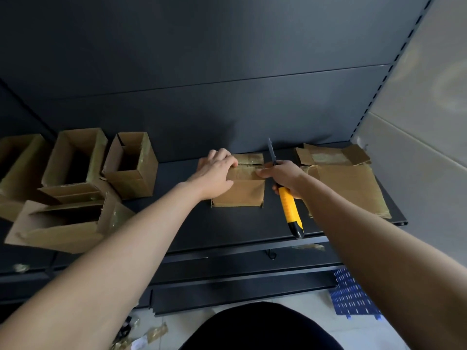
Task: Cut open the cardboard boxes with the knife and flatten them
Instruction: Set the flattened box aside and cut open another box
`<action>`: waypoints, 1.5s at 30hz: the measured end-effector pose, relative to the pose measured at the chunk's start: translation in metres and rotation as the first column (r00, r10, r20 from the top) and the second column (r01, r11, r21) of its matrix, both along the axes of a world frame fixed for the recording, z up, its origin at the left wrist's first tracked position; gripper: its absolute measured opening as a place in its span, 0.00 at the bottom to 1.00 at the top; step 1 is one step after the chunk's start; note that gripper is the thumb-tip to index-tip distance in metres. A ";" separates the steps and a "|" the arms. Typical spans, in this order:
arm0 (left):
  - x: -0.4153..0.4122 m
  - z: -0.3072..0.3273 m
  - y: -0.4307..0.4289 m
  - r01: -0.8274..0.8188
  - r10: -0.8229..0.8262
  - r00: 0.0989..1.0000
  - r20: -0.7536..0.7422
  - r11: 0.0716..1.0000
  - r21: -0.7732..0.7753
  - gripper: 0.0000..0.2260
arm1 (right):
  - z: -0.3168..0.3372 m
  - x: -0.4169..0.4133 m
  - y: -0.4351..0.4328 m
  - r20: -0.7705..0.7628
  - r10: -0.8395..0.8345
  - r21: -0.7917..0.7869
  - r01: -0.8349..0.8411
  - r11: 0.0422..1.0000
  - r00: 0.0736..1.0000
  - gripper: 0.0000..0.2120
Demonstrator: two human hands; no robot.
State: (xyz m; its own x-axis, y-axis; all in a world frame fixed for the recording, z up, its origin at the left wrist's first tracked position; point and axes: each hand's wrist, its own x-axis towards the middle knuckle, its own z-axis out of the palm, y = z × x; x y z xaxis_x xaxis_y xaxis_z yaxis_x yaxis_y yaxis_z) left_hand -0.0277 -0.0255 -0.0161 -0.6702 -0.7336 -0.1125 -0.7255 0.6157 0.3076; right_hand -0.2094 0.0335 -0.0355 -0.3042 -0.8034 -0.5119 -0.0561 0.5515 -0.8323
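Our forearms (131, 238) reach the taped box (240, 192) on the dark shelf (227, 223): left hand (214, 170) curled over its left top edge, right hand (285, 178) just right of it gripping the yellow knife (290, 210), blade pointing away.

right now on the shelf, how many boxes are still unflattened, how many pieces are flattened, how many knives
open boxes at left: 4
taped box in the middle: 1
flattened cardboard pieces: 2
knife: 1
total: 8
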 end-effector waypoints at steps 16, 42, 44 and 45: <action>-0.021 0.007 -0.012 -0.029 0.031 0.998 0.051 0.999 -0.046 0.18 | -0.005 -0.001 0.005 0.071 -0.005 0.024 0.003 1.000 0.997 0.25; -0.007 0.008 -0.033 -0.097 0.078 0.992 0.102 0.977 0.188 0.08 | 0.013 -0.016 0.007 -0.048 0.396 0.170 -0.383 0.908 0.917 0.09; -0.006 0.009 -0.033 -0.096 0.080 0.992 0.093 0.978 0.185 0.09 | 0.014 -0.015 0.006 -0.071 0.422 0.169 -0.406 0.898 0.904 0.11; -0.005 0.011 -0.033 -0.091 0.076 0.993 0.088 0.979 0.182 0.09 | 0.016 -0.013 0.005 -0.077 0.423 0.152 -0.409 0.900 0.903 0.11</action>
